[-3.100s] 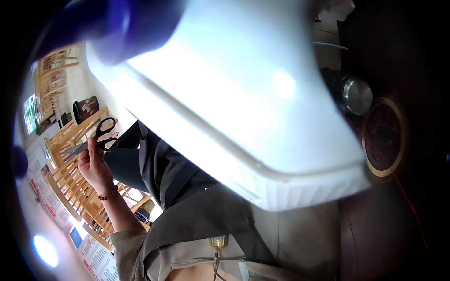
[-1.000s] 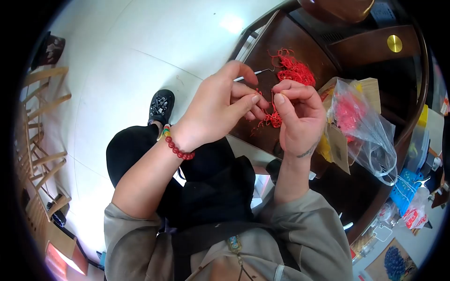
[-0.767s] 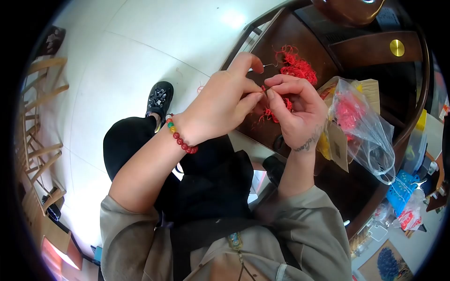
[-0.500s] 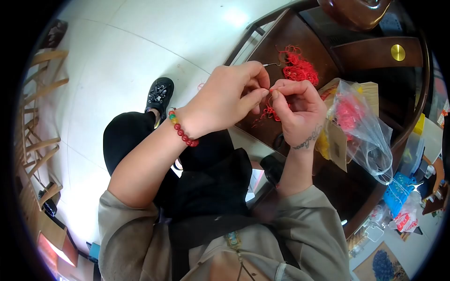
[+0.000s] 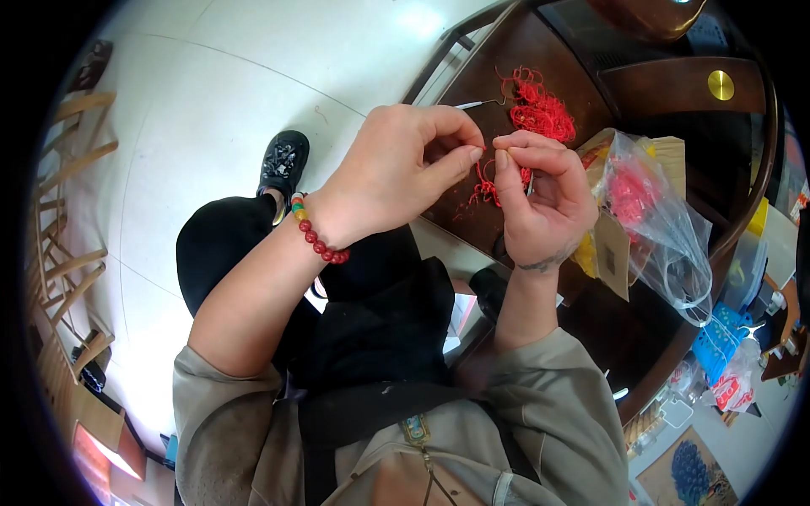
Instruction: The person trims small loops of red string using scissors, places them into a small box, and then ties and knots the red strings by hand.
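Observation:
In the head view my left hand [image 5: 409,164], with a beaded bracelet [image 5: 312,238] on its wrist, pinches red cord [image 5: 480,169] between thumb and forefinger. Facing it, my right hand [image 5: 548,190] is closed too, thumb against forefinger, at the same fine red cord. A small gap lies between the two sets of fingertips. Most of the cord's run is hidden by fingers. Beyond the hands a tangled heap of red cord [image 5: 542,110] rests on the dark wooden table [image 5: 582,72]. Beside that heap lies a thin hooked tool [image 5: 479,104].
Right of my hands, a clear plastic bag [image 5: 666,244] with red material leans over an opened cardboard box [image 5: 612,257]. A blue basket [image 5: 719,341] stands past the table's curved edge. Wooden chairs [image 5: 72,228] line the far left of the tiled floor [image 5: 228,93].
My fingertips have drawn slightly apart, the right hand shifting a little to the right. More of the red cord shows below the left fingertips.

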Motion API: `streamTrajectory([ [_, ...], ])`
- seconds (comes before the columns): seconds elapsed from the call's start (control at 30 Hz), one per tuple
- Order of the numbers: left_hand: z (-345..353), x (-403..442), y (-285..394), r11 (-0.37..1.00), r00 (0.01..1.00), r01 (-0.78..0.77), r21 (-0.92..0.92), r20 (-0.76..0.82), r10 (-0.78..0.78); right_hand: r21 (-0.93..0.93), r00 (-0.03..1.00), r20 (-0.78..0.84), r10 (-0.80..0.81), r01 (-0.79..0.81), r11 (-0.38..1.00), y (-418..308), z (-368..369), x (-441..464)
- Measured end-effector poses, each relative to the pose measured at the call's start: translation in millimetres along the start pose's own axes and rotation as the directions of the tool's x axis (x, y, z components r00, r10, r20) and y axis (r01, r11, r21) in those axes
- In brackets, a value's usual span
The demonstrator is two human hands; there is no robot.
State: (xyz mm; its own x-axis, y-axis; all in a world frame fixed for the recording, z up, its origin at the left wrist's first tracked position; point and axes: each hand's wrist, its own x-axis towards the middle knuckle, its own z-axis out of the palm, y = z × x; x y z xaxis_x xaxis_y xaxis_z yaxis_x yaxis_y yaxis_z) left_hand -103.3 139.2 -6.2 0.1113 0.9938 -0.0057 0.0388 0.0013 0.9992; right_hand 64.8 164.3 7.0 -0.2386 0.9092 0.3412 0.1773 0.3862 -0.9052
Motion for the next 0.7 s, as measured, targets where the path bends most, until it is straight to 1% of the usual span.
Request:
streamTrajectory([
  [0.1, -2, 0, 4, 0.999, 1.000, 0.012, 0.041, 0.012, -0.013, -0.132, 0.989, 0.092, -0.117, 0.129, 0.983, 5, -3, 3],
  [0.2, -2, 0, 2, 0.997, 1.000, -0.025, 0.066, 0.015, 0.024, -0.188, 0.987, 0.101, -0.125, 0.142, 0.972, 4, 0, 1],
  [0.3, -2, -1, 5, 0.998, 1.000, -0.006, 0.061, 0.029, 0.004, -0.133, 0.998, 0.062, -0.019, 0.027, 0.991, 2, 2, -1],
  [0.33, -2, -1, 5, 0.999, 1.000, -0.005, 0.044, 0.027, 0.004, -0.041, 0.996, 0.036, 0.079, -0.077, 0.996, 0, 3, -1],
  [0.4, 0, -2, 3, 1.000, 1.000, -0.002, 0.011, 0.023, 0.002, 0.149, 0.961, 0.014, 0.275, -0.274, 0.950, -4, 4, -1],
  [0.5, 2, -1, -1, 0.994, 1.000, -0.017, -0.109, 0.005, 0.018, 0.226, 0.942, 0.023, 0.336, -0.332, 0.916, 0, 0, -2],
  [0.6, 0, -1, 2, 0.996, 1.000, 0.020, -0.082, 0.024, -0.018, 0.157, 0.963, 0.025, 0.270, -0.270, 0.950, -4, -4, -2],
  [0.7, 0, 0, 2, 0.999, 0.999, 0.013, -0.044, 0.036, -0.011, 0.020, 0.992, 0.096, 0.077, -0.079, 0.997, 1, -7, -1],
])
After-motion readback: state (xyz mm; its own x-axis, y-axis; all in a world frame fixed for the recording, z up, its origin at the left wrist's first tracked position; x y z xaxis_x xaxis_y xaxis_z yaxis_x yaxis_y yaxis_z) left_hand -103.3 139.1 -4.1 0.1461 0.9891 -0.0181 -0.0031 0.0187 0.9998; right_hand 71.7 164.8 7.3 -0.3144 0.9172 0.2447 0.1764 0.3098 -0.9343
